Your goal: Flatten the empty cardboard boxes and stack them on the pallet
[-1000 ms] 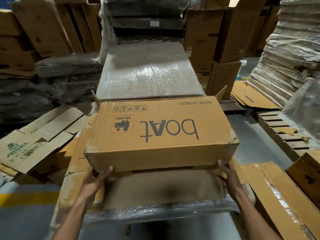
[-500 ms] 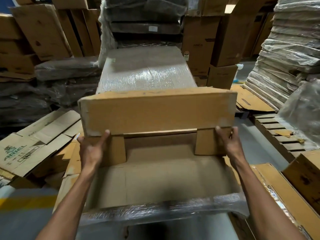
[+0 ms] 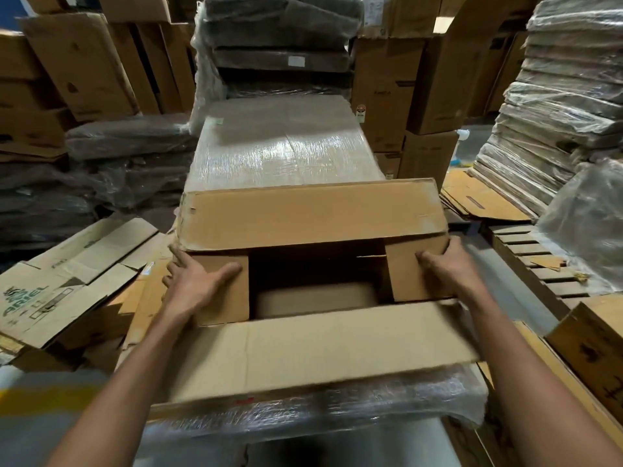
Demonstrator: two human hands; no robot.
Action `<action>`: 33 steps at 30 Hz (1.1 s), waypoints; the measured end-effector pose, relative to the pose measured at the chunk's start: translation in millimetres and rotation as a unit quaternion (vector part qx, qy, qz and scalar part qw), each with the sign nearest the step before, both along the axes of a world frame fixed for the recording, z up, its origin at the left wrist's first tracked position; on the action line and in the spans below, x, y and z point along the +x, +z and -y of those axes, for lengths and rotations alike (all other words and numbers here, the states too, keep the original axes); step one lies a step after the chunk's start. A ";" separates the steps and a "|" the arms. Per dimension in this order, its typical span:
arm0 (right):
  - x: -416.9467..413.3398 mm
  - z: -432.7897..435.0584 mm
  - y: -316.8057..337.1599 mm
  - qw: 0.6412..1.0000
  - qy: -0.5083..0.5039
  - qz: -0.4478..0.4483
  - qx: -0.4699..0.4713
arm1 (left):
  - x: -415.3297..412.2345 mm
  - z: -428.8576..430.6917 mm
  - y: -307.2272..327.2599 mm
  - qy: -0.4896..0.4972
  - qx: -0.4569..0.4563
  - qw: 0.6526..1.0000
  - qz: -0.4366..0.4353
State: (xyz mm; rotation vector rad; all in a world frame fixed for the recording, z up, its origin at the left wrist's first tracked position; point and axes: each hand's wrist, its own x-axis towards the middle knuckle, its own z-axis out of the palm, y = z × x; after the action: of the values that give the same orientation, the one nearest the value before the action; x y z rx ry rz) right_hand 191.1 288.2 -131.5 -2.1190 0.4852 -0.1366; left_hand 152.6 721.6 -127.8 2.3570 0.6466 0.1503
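Atop shrink-wrapped stack [image 3: 303, 412]: cardboard box [image 3: 313, 214] on side, open end facing camera. Left hand [image 3: 194, 284], right hand [image 3: 448, 264] flat on side flaps, pressing, nothing clenched. Risk: uneven push skews box, slides off slick wrap.

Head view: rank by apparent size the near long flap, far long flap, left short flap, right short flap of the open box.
1. Near long flap, though it is closest to the camera.
2. Far long flap.
3. Left short flap and right short flap: alike, both partly under hands, unranked.
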 end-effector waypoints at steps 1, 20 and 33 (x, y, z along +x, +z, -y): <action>-4.2 -3.9 -10.4 1.000 -0.009 0.011 -0.004 | -4.4 7.1 -8.3 0.004 0.027 0.999 0.018; -23.8 -151.3 -16.9 0.959 0.258 0.092 -0.076 | -8.3 36.6 -31.6 0.011 0.273 0.962 0.006; 28.1 -164.3 47.1 0.886 0.195 0.287 -0.307 | -15.4 34.0 -44.5 0.024 0.250 0.966 0.062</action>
State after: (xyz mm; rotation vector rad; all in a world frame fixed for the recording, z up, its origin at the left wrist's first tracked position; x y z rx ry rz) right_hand 219.2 452.5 -84.4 -2.5785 -0.3962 -0.7407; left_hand 137.2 687.6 -172.3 2.7827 0.6629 0.5327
